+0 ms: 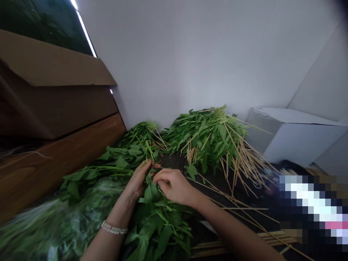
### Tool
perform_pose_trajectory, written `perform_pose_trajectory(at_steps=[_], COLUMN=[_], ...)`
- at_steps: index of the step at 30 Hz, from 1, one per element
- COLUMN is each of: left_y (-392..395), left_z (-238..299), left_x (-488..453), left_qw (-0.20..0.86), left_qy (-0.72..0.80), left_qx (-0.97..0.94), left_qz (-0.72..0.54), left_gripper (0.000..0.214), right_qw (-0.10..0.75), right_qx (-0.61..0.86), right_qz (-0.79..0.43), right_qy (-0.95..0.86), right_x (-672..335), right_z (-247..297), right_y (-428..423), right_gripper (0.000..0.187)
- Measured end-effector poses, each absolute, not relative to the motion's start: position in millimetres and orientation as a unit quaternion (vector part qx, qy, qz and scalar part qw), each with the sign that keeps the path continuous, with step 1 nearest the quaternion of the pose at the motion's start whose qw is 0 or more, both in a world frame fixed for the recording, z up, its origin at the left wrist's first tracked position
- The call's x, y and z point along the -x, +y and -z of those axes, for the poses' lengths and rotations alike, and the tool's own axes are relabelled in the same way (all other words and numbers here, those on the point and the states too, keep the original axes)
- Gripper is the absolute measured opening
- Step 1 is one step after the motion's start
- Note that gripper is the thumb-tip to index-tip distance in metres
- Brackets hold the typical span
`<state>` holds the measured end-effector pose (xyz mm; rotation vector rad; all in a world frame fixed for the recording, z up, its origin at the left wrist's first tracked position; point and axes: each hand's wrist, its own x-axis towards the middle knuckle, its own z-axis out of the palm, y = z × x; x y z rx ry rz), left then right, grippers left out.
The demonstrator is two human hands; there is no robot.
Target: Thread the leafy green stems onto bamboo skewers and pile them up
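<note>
My left hand (139, 180) and my right hand (174, 185) meet over a bunch of leafy green stalks (159, 221) lying in front of me. Both hands have their fingers curled and pinch the same green leaves (150, 191) between them. A bead bracelet (113, 228) sits on my left wrist. Behind the hands, a heap of leafy greens threaded on thin wooden skewers (214, 139) rests against the wall. A second pile of loose greens (130, 150) lies to the left of it.
Loose bamboo skewers (244, 170) fan out on the dark table (217, 185) to the right. A clear plastic bag of greens (67, 214) lies at lower left. A brown cardboard box (54, 90) and wooden ledge stand left; a white box (293, 137) stands right.
</note>
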<state>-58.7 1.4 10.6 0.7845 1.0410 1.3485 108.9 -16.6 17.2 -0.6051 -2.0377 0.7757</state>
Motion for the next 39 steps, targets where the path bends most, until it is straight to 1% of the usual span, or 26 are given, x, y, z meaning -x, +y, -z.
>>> perform_pose_trajectory(at_steps=[4, 5, 7, 9, 11, 13, 15, 17, 19, 22, 25, 30, 33, 39], left_y=[-3, -5, -7, -10, -13, -15, -16, -15, -11, -1, 4, -4, -7, -3], left_z=[-13, -13, -14, -16, -19, -22, -23, -20, -16, -9, -7, -11, -10, -1], left_x=[53, 51, 50, 50, 50, 50, 48, 46, 47, 54, 63, 58, 51, 52], left_qw=[0.557, 0.542, 0.510, 0.488, 0.475, 0.464, 0.466, 0.488, 0.491, 0.411, 0.336, 0.232, 0.168, 0.096], left_qy=[0.428, 0.427, 0.430, 0.432, 0.428, 0.416, 0.409, 0.415, 0.433, 0.455, 0.469, 0.525, 0.522, 0.510], left_qx=[-0.439, -0.475, -0.544, -0.600, -0.645, -0.682, -0.697, -0.668, -0.609, -0.536, -0.512, -0.581, -0.639, -0.702], left_qz=[-0.560, -0.547, -0.510, -0.464, -0.419, -0.382, -0.361, -0.379, -0.448, -0.580, -0.636, -0.577, -0.539, -0.488], left_gripper=[0.032, 0.032, 0.033, 0.035, 0.036, 0.038, 0.039, 0.037, 0.036, 0.033, 0.028, 0.023, 0.020, 0.022], right_qw=[0.509, 0.524, 0.544, 0.550, 0.546, 0.536, 0.523, 0.525, 0.551, 0.599, 0.624, 0.617, 0.599, 0.564], right_qx=[0.353, 0.369, 0.390, 0.400, 0.400, 0.386, 0.365, 0.358, 0.363, 0.357, 0.342, 0.336, 0.333, 0.320], right_qz=[-0.410, -0.423, -0.427, -0.420, -0.425, -0.443, -0.463, -0.468, -0.461, -0.461, -0.468, -0.485, -0.495, -0.513], right_qy=[-0.670, -0.640, -0.609, -0.601, -0.601, -0.607, -0.615, -0.614, -0.593, -0.549, -0.524, -0.521, -0.534, -0.563], right_x=[-121, -124, -128, -131, -131, -131, -132, -134, -139, -146, -151, -144, -135, -120], right_z=[-14, -13, -13, -14, -15, -17, -20, -22, -24, -27, -29, -26, -22, -15], right_y=[8, 14, 23, 27, 28, 26, 25, 26, 29, 34, 37, 32, 27, 17], right_gripper=[0.017, 0.018, 0.028, 0.038, 0.041, 0.036, 0.025, 0.019, 0.022, 0.024, 0.026, 0.024, 0.023, 0.022])
